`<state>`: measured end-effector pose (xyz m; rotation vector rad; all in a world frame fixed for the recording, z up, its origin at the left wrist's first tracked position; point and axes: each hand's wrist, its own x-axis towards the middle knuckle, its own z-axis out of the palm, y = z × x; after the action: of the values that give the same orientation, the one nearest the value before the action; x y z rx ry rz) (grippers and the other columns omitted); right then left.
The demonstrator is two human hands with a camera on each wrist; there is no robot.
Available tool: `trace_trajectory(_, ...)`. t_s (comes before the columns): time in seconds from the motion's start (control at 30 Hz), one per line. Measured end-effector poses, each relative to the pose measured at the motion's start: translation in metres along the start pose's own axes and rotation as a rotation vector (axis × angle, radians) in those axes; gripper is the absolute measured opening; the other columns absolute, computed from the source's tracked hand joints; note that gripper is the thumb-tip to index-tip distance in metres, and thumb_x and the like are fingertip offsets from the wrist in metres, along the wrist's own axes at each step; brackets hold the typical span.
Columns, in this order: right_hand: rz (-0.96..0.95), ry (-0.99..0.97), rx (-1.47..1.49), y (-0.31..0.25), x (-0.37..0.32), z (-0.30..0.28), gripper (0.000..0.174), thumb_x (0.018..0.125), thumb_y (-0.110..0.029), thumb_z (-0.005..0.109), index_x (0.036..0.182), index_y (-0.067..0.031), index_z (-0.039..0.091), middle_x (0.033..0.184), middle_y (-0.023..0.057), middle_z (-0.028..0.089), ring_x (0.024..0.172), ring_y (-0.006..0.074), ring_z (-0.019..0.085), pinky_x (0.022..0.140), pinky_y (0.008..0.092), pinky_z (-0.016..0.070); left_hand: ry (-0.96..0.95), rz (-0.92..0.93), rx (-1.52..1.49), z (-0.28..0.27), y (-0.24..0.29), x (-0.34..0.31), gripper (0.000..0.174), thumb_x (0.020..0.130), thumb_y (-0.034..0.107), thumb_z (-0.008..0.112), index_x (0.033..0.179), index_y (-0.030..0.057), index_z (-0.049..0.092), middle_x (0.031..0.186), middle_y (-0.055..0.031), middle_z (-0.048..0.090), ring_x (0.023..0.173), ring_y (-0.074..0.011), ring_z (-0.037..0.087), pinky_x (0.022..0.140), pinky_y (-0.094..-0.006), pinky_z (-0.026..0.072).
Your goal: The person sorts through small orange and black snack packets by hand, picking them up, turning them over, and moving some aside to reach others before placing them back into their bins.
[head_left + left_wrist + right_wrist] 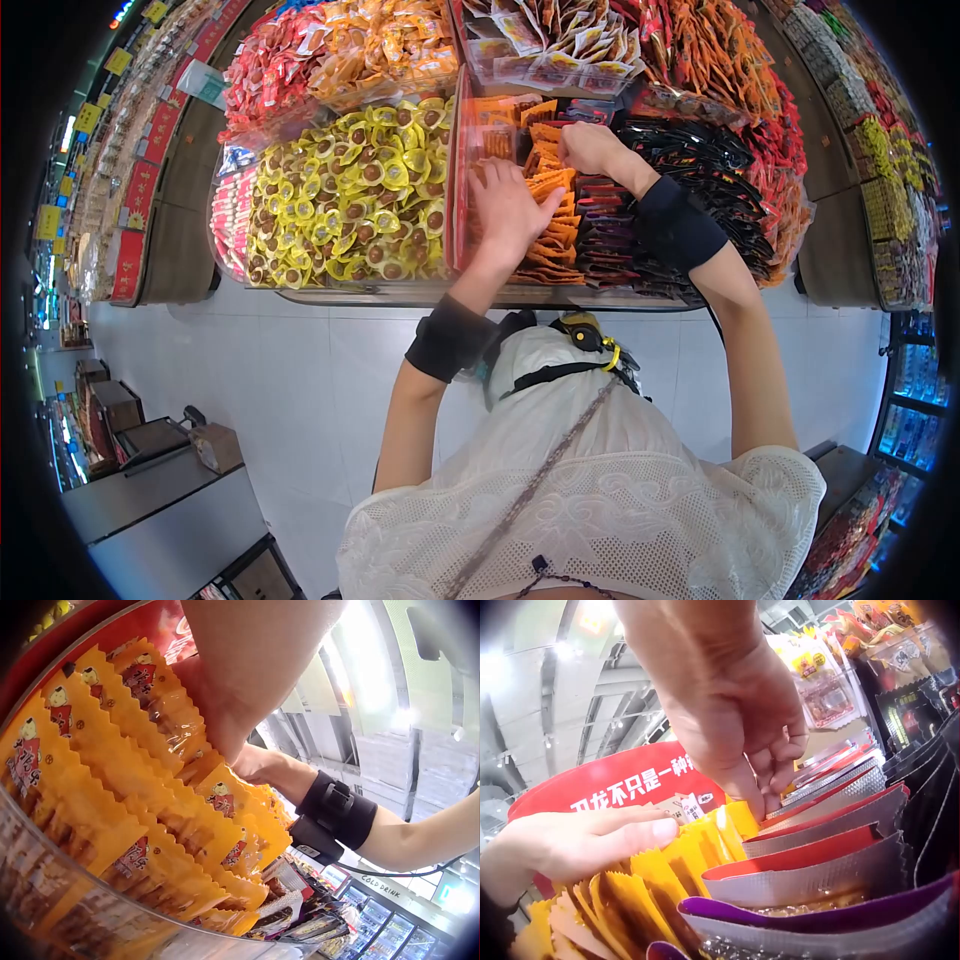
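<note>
Orange snack packets (552, 225) stand on edge in a packed row inside a clear-walled bin. My left hand (507, 205) lies over the row's left side, fingers extended and thumb spread; in the right wrist view its thumb (656, 831) rests along the packet tops. At the row's far end is my right hand (595, 150), its fingers curled down. In the right wrist view those fingertips (769, 799) pinch the upper edge of an orange packet (739, 821), partly hidden behind it. Silver-backed packets (810, 859) with red and purple edges stand right beside the row.
Left of a red divider (462, 190) is a bin of yellow-wrapped round sweets (350, 200). Black packets (690, 150) fill the right side. More bagged snacks (550, 45) are heaped at the back. Shelves (870, 130) line the right side, and the display's front edge (480, 295) runs before the person.
</note>
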<state>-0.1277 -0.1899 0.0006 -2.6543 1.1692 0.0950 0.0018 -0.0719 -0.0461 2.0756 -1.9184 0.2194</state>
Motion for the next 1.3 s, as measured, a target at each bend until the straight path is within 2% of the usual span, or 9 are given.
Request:
trace_trajectory(0.07,0.000,-0.024,0.003,0.001,0.002,0.000,0.015,0.071,-0.014,0.060,0.081,-0.0054,0.068,0.082,0.0159,0.065,0.082,0.0318,0.062,0.072,0.0403,0.0486,0.083,0.014,-0.015,0.004,-0.001,-0.001,0.075,0.075,0.061,0.050,0.107,-0.0073,0.053,0.113,-0.0244,0.051,0.113,-0.0354,0.042,0.098,-0.0508,0.0264)
trace_trajectory(0.2,-0.055,-0.015,0.022,0.011,0.005,0.004,0.017,0.072,-0.018,0.061,0.082,-0.0072,0.068,0.082,0.0161,0.064,0.082,0.0323,0.062,0.072,0.0407,0.0486,0.011,0.000,-0.009,-0.001,0.001,-0.001,0.079,0.076,0.062,0.046,0.111,-0.0083,0.051,0.118,-0.0239,0.048,0.115,-0.0340,0.040,0.100,-0.0503,0.0251)
trace_trajectory(0.3,-0.025,0.112,0.158,0.014,0.015,-0.006,0.018,0.072,-0.022,0.062,0.082,-0.0089,0.068,0.080,0.0144,0.065,0.079,0.0315,0.062,0.070,0.0402,0.0485,0.053,0.004,-0.044,-0.001,-0.001,-0.001,0.075,0.076,0.060,0.050,0.108,-0.0077,0.052,0.115,-0.0254,0.049,0.114,-0.0357,0.041,0.099,-0.0506,0.0257)
trace_trajectory(0.37,0.021,0.320,0.284,0.010,0.023,-0.018,0.017,0.074,-0.024,0.061,0.082,-0.0107,0.068,0.078,0.0125,0.065,0.078,0.0303,0.062,0.070,0.0392,0.0484,0.042,-0.001,-0.066,-0.005,0.001,-0.002,0.076,0.076,0.060,0.051,0.109,-0.0084,0.051,0.117,-0.0258,0.049,0.115,-0.0358,0.041,0.099,-0.0501,0.0257)
trace_trajectory(0.43,0.040,0.404,0.298,0.010,0.033,-0.024,0.016,0.074,-0.022,0.061,0.082,-0.0107,0.067,0.078,0.0127,0.065,0.078,0.0309,0.062,0.070,0.0393,0.0483,0.018,-0.010,-0.063,-0.008,0.002,0.000,0.077,0.075,0.060,0.051,0.109,-0.0092,0.050,0.117,-0.0262,0.048,0.115,-0.0359,0.040,0.100,-0.0497,0.0252)
trace_trajectory(0.53,0.039,0.410,0.236,0.014,0.047,-0.016,0.015,0.073,-0.019,0.061,0.083,-0.0094,0.067,0.079,0.0129,0.065,0.078,0.0314,0.062,0.071,0.0391,0.0484,0.022,-0.013,-0.061,-0.006,0.001,-0.001,0.078,0.075,0.060,0.051,0.110,-0.0102,0.049,0.117,-0.0263,0.048,0.116,-0.0361,0.039,0.101,-0.0492,0.0241)
trace_trajectory(0.83,-0.106,0.146,0.156,0.032,0.076,0.010,0.018,0.071,-0.005,0.062,0.087,-0.0076,0.069,0.088,0.0114,0.066,0.086,0.0279,0.062,0.076,0.0369,0.0480,-0.033,-0.043,-0.064,-0.008,0.003,-0.001,0.076,0.076,0.059,0.052,0.113,-0.0076,0.049,0.120,-0.0252,0.046,0.119,-0.0359,0.037,0.102,-0.0483,0.0220)
trace_trajectory(1.23,-0.169,-0.032,-0.051,0.011,0.082,-0.003,0.018,0.071,-0.020,0.067,0.087,-0.0102,0.068,0.082,0.0115,0.066,0.083,0.0304,0.061,0.071,0.0405,0.0470,-0.019,-0.034,-0.073,-0.009,0.003,-0.001,0.075,0.076,0.058,0.053,0.111,-0.0076,0.049,0.120,-0.0244,0.047,0.118,-0.0356,0.038,0.102,-0.0481,0.0231)
trace_trajectory(1.3,-0.191,0.020,-0.124,0.008,0.085,0.001,0.016,0.072,-0.020,0.066,0.084,-0.0111,0.068,0.081,0.0117,0.065,0.082,0.0308,0.061,0.070,0.0413,0.0470,-0.015,-0.028,-0.070,-0.010,0.003,-0.001,0.075,0.076,0.058,0.053,0.111,-0.0077,0.049,0.119,-0.0245,0.047,0.118,-0.0356,0.038,0.101,-0.0483,0.0232)
